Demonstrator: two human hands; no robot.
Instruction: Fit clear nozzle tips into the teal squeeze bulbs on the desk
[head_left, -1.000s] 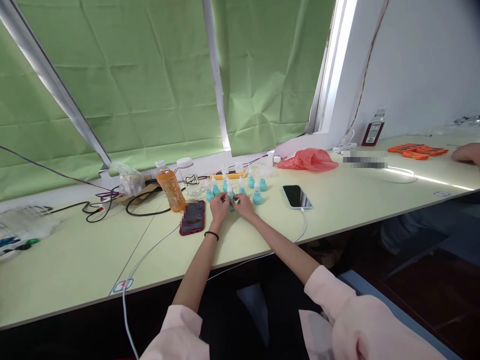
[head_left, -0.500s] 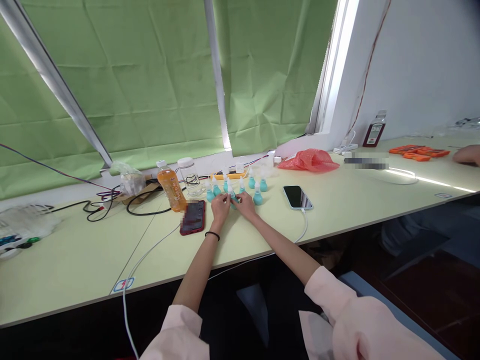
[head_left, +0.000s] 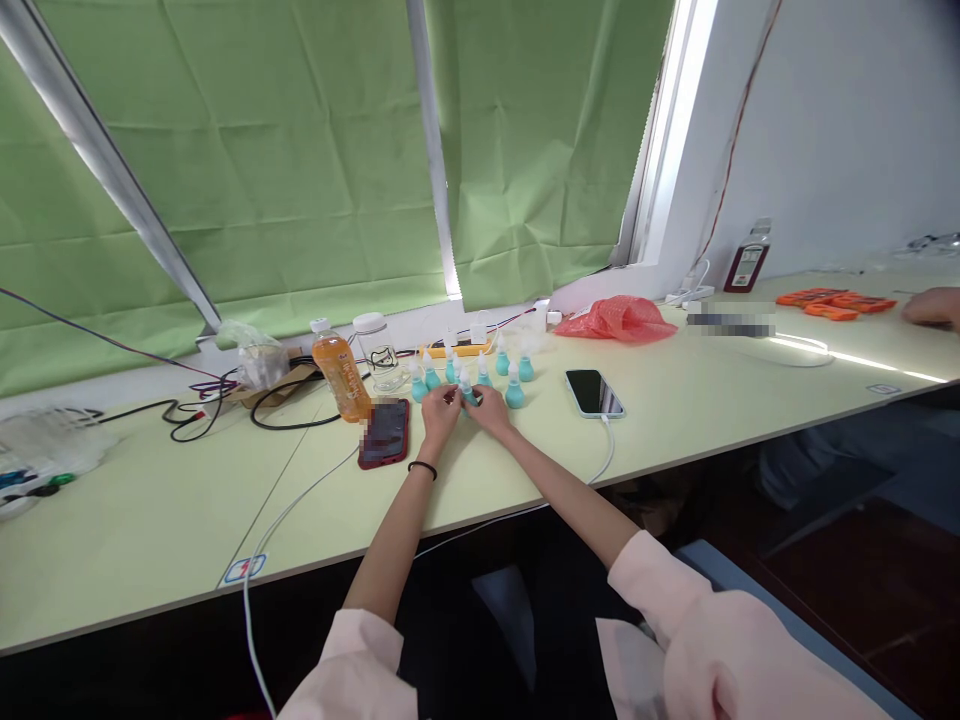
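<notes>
Several small teal bulb bottles with white pointed tips stand in a loose group on the pale table. One teal bottle is between my two hands, at the front of the group. My right hand has its fingers closed on that bottle from the right. My left hand, a black band on its wrist, is bent close on the left side, its fingertips drawn together; what they hold is too small to make out. Another teal bottle stands just right of my right hand.
A red-cased phone, an orange drink bottle and a clear jar are on the left. A white-edged phone with a cable and red bubble wrap lie right. Another person's hand rests far right.
The bottle between my hands now leans a little differently, and my left fingertips have come slightly away from its tip. The view has shifted very slightly.
</notes>
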